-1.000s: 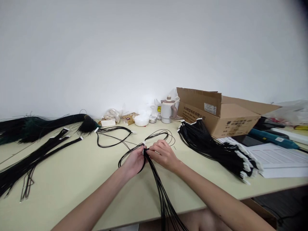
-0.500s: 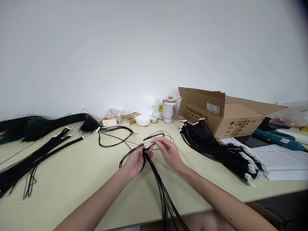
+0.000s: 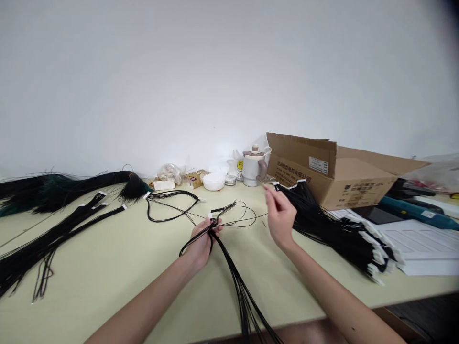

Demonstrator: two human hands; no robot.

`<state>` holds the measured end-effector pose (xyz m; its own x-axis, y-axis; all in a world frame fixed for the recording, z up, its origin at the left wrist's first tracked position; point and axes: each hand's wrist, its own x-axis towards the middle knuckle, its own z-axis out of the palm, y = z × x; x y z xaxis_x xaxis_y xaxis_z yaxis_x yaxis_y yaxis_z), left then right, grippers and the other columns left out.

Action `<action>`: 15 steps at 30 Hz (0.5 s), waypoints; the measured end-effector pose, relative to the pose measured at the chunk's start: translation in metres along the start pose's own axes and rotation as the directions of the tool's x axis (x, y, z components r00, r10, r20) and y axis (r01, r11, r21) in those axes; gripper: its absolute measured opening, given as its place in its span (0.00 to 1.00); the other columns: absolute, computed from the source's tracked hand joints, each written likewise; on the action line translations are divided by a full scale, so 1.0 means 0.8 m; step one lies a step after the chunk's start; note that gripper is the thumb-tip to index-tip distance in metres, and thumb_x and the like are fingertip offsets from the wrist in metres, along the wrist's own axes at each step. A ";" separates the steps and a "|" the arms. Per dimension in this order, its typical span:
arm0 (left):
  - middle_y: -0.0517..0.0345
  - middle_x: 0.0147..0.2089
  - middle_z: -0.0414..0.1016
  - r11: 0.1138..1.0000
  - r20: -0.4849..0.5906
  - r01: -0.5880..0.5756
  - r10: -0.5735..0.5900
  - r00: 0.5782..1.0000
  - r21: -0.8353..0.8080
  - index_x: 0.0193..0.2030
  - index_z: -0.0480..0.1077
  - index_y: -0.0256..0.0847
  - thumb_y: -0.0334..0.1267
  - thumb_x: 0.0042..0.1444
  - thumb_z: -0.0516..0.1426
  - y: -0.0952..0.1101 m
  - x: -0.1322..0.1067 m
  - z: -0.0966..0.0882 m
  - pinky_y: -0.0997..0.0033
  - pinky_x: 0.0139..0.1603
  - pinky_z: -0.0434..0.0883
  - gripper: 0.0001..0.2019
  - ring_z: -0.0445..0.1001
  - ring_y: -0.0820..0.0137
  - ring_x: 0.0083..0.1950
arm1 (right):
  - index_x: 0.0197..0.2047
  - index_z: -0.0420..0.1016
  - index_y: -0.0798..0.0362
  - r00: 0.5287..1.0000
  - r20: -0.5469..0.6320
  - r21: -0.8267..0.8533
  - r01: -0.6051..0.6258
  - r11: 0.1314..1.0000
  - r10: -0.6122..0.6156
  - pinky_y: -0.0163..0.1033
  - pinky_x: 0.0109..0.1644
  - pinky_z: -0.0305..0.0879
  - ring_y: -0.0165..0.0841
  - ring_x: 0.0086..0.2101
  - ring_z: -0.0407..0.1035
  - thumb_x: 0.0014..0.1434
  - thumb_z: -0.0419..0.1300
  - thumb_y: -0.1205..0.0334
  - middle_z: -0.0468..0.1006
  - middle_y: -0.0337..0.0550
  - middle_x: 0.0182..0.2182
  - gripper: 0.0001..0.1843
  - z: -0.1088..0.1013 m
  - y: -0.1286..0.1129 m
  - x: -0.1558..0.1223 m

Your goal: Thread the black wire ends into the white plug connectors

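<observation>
My left hand (image 3: 201,243) is closed around a bundle of thin black wires (image 3: 233,263) near a small white connector (image 3: 210,216). The long ends of the bundle hang down over the table's front edge. Short wire ends and loose loops stick out to the right of the fingers. Off to the right, my right hand (image 3: 281,217) is raised with its fingers pinched. A single thin black wire (image 3: 260,217) runs from the bundle to this hand and seems to be held there; the fingertips are slightly blurred.
Wire harnesses with white connectors (image 3: 333,234) lie at right before an open cardboard box (image 3: 344,181). More black wires (image 3: 60,229) lie at left. One looped harness (image 3: 168,220) lies ahead. A white bowl (image 3: 214,181) and a lidded mug (image 3: 253,167) stand by the wall.
My right hand has moved away from the bundle to the right, stretching a thin wire out. My left hand keeps its hold in nearly the same place.
</observation>
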<state>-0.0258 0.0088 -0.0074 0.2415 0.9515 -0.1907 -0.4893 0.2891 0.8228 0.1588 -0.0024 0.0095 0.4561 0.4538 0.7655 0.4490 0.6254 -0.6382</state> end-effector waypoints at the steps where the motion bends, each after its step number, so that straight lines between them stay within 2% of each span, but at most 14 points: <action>1: 0.49 0.42 0.71 1.000 0.007 -0.005 0.005 1.000 0.004 0.32 0.64 0.32 0.36 0.51 0.53 0.000 -0.001 0.000 0.78 0.29 0.64 0.07 0.69 0.80 0.30 | 0.38 0.73 0.52 0.977 0.109 -0.112 0.198 0.974 -0.186 0.34 0.26 0.51 0.26 0.23 0.55 0.56 0.54 0.60 0.64 0.40 0.22 0.10 0.001 -0.001 -0.006; 2: 0.50 0.41 0.71 1.000 0.015 -0.009 0.009 1.000 0.006 0.32 0.64 0.32 0.36 0.50 0.54 0.001 -0.001 0.001 0.78 0.29 0.63 0.08 0.69 0.80 0.30 | 0.37 0.74 0.52 0.911 0.228 -0.181 0.387 0.904 -0.344 0.34 0.26 0.51 0.27 0.23 0.55 0.55 0.55 0.63 0.64 0.39 0.20 0.08 0.003 -0.002 -0.012; 3: 0.50 0.41 0.71 1.000 0.026 -0.016 0.016 1.000 0.009 0.32 0.65 0.32 0.37 0.50 0.54 0.001 -0.001 0.001 0.78 0.29 0.63 0.08 0.69 0.80 0.30 | 0.35 0.74 0.52 0.828 0.332 -0.217 0.534 0.817 -0.452 0.35 0.26 0.50 0.27 0.23 0.54 0.55 0.55 0.65 0.63 0.39 0.19 0.07 0.006 -0.001 -0.019; 4: 0.50 0.41 0.71 1.000 0.039 -0.023 0.022 0.999 0.015 0.32 0.65 0.32 0.37 0.49 0.55 0.001 -0.001 0.001 0.78 0.29 0.63 0.09 0.68 0.80 0.30 | 0.35 0.74 0.52 0.751 0.416 -0.225 0.632 0.741 -0.514 0.35 0.26 0.49 0.27 0.22 0.54 0.55 0.56 0.66 0.63 0.39 0.17 0.06 0.008 0.000 -0.024; 5: 0.50 0.40 0.71 0.999 0.057 -0.030 0.029 0.998 0.021 0.33 0.66 0.31 0.38 0.49 0.55 0.001 0.000 0.002 0.78 0.29 0.63 0.09 0.68 0.80 0.30 | 0.34 0.74 0.52 0.694 0.472 -0.229 0.692 0.685 -0.543 0.34 0.26 0.49 0.27 0.22 0.53 0.54 0.56 0.67 0.62 0.38 0.17 0.06 0.011 0.002 -0.029; 6: 0.50 0.39 0.71 0.999 0.074 -0.035 0.033 0.997 0.027 0.34 0.66 0.31 0.38 0.49 0.55 0.001 0.000 0.001 0.78 0.29 0.63 0.11 0.68 0.79 0.30 | 0.34 0.73 0.52 0.664 0.503 -0.235 0.722 0.651 -0.554 0.34 0.26 0.48 0.27 0.22 0.53 0.54 0.56 0.67 0.63 0.38 0.17 0.05 0.012 0.004 -0.032; 10: 0.51 0.37 0.71 0.999 0.117 -0.043 0.039 0.992 0.026 0.35 0.67 0.30 0.41 0.47 0.57 -0.002 0.001 0.000 0.78 0.29 0.62 0.14 0.67 0.79 0.30 | 0.33 0.72 0.52 0.643 0.532 -0.235 0.737 0.633 -0.551 0.34 0.26 0.49 0.26 0.23 0.52 0.55 0.55 0.66 0.64 0.38 0.18 0.04 0.015 0.008 -0.033; 15: 0.51 0.41 0.71 0.998 0.141 -0.047 0.041 0.989 0.039 0.34 0.66 0.32 0.43 0.44 0.59 -0.004 0.000 0.000 0.77 0.29 0.61 0.16 0.68 0.77 0.31 | 0.32 0.71 0.53 0.637 0.534 -0.216 0.739 0.638 -0.556 0.34 0.27 0.49 0.27 0.23 0.52 0.55 0.55 0.66 0.64 0.38 0.19 0.04 0.013 0.004 -0.028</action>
<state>-0.0242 0.0079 -0.0104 0.3375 0.9380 -0.0795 -0.4669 0.2401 0.8511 0.1422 -0.0039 -0.0088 -0.3699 0.2800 0.8859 0.7895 0.5974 0.1408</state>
